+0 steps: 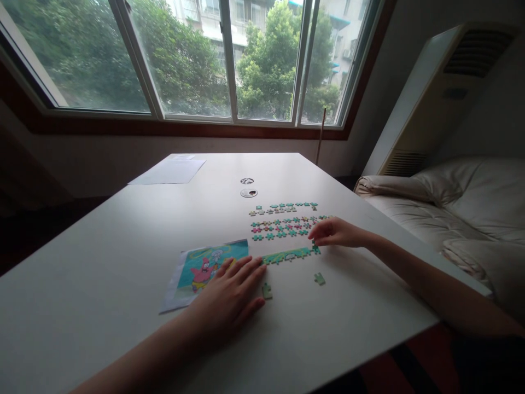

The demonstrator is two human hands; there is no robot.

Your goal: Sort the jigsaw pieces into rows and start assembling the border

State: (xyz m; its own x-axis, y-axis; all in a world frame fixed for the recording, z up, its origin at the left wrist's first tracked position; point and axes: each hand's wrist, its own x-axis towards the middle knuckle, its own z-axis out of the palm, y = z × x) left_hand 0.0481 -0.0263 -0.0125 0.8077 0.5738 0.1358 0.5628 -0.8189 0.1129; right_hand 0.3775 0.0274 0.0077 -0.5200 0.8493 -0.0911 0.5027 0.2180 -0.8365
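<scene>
My left hand (pixel 237 285) lies flat with its fingers stretched out, over the right part of a printed cartoon picture (pixel 202 272). Its fingertips touch the left end of a joined strip of jigsaw pieces (pixel 287 255). At the strip's right end, my right hand (pixel 338 232) pinches a small dark green puzzle piece (pixel 315 244) between thumb and fingers, partly hidden by them. Two loose greenish puzzle pieces lie nearer to me: one piece (pixel 267 291) beside my left thumb, the other piece (pixel 319 279) below the strip's right end.
Beyond the strip, several rows of loose puzzle pieces (pixel 281 229) lie on the white table (pixel 123 241). Two round items (pixel 249 193) are farther back. White paper (pixel 169 171) rests at the far left. A pale sofa (pixel 394 191) stands to the right, past the table edge.
</scene>
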